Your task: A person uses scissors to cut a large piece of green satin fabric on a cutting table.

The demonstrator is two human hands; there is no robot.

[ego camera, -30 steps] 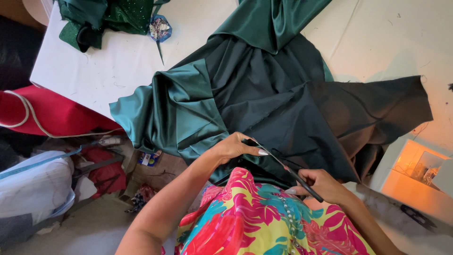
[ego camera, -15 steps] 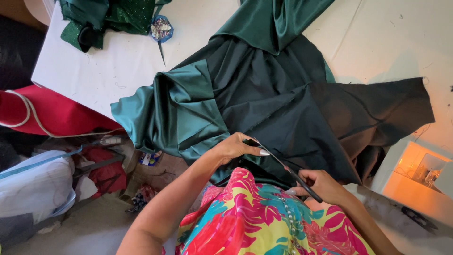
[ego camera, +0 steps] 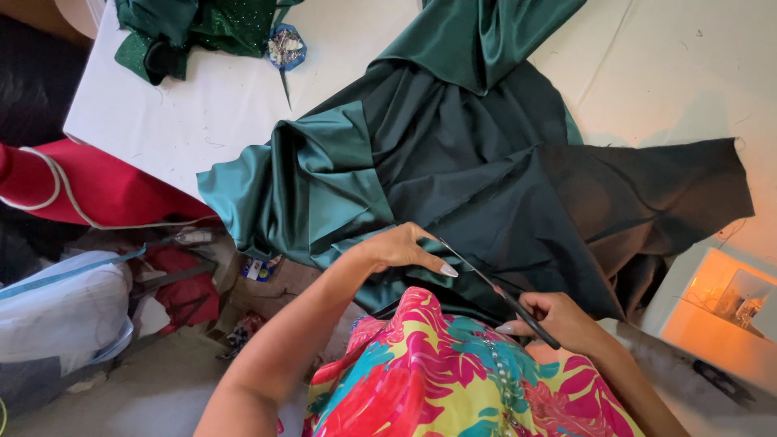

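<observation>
Looking down from the head camera, the single view shows a white counter (ego camera: 202,121) draped with a large piece of dark green satin fabric (ego camera: 453,170), glossy on its folded lighter side at nine o'clock and duller and darker across the middle and toward three o'clock. The left hand (ego camera: 401,247) lies on the cloth's near edge, palm down, fingers loosely curled and pressing the fabric flat rather than closed round anything. The right hand (ego camera: 558,320), at about five o'clock from the left, is closed round the dark handles of a pair of scissors (ego camera: 494,287). The scissors' long axis runs from the right hand at five o'clock up toward eleven o'clock, and the thin blade tips end just beside the left hand's fingertips, at the fabric's near hem. So the cloth lies at twelve o'clock from both hands, with the left hand touching it and the right hand held just off its edge.

At eleven o'clock on the counter sits a bundle of sparkly green cloth (ego camera: 194,28) with a small round pincushion (ego camera: 285,47) beside it. Red fabric (ego camera: 97,190) with pale cord hangs off at nine o'clock. A bright floral garment (ego camera: 453,380) fills the bottom of the view.
</observation>
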